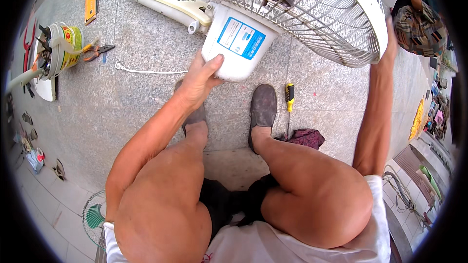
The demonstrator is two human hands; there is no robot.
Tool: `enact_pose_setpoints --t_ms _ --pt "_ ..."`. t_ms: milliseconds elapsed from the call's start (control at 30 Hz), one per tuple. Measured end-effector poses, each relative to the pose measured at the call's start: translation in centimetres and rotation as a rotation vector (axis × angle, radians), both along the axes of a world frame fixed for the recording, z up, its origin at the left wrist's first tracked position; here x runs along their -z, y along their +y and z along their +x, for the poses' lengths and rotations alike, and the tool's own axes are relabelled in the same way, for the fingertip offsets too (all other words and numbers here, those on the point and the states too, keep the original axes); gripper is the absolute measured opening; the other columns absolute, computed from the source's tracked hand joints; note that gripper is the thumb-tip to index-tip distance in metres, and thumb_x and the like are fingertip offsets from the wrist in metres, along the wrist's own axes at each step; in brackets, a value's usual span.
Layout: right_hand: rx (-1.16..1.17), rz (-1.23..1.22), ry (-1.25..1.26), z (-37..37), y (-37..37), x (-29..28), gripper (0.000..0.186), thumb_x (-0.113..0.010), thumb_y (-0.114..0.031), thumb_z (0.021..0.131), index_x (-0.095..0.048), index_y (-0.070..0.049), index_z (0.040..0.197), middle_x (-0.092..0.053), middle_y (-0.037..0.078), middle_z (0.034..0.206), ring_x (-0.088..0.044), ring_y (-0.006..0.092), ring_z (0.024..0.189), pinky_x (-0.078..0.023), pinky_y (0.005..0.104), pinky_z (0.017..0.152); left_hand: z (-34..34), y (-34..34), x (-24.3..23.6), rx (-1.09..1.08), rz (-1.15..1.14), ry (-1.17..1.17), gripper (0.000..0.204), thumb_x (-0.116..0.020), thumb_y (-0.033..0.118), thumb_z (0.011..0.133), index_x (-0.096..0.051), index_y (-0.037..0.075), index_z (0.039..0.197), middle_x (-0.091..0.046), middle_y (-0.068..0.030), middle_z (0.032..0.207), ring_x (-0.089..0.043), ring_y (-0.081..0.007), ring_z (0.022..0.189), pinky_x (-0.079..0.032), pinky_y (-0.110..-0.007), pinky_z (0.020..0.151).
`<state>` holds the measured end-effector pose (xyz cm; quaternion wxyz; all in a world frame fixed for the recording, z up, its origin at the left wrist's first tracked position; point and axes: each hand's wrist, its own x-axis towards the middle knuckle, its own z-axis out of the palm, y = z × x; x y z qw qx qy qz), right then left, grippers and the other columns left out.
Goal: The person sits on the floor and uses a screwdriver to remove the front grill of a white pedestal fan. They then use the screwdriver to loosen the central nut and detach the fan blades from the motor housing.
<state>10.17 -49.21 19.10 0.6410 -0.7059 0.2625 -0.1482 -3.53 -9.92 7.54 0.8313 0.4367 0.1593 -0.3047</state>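
A white electric fan lies tipped in front of me, its wire grille [317, 31] spreading to the upper right. My left hand [196, 79] is closed round the lower corner of the fan's white motor housing [229, 70], thumb on the near face below a blue-and-white label. At the grille's far right rim, my right hand [389, 44] grips the edge; most of its fingers are hidden behind the rim. From the housing, the cream fan stand [165, 5] reaches to the upper left. A white power cord [153, 72] with a plug trails left of my left hand.
A yellow-black screwdriver [290, 98] and a dark red cloth [307, 139] lie by my right shoe [263, 107]. On the left are a tool bucket [73, 44], pliers [100, 52] and an orange box [91, 5]. Another person [419, 27] is at the upper right.
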Motion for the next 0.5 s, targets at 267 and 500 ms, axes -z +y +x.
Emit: enact_pose_setpoints --t_ms 267,500 --pt "-0.274 0.527 0.469 -20.4 10.9 9.7 0.025 -0.07 -0.022 0.097 -0.07 0.001 0.107 -0.067 0.006 0.079 -0.059 0.0133 0.064 -0.048 0.0274 0.057 0.2 -0.9 -1.3 0.003 0.036 -0.025 0.085 -0.065 0.056 0.097 -0.029 0.005 0.154 -0.048 -0.0138 0.148 -0.051 -0.0268 0.136 -0.045 -0.051 0.113" --pt "-0.585 0.159 0.316 -14.1 17.3 7.8 0.082 -0.08 -0.046 0.084 -0.051 0.006 0.139 -0.07 0.013 0.098 -0.063 0.0114 0.063 -0.046 0.0234 0.05 1.4 -1.6 -2.3 0.067 0.012 -0.1 0.079 -0.055 0.059 0.101 -0.029 0.007 0.154 -0.048 -0.0146 0.148 -0.05 -0.0274 0.138 -0.045 -0.051 0.113"
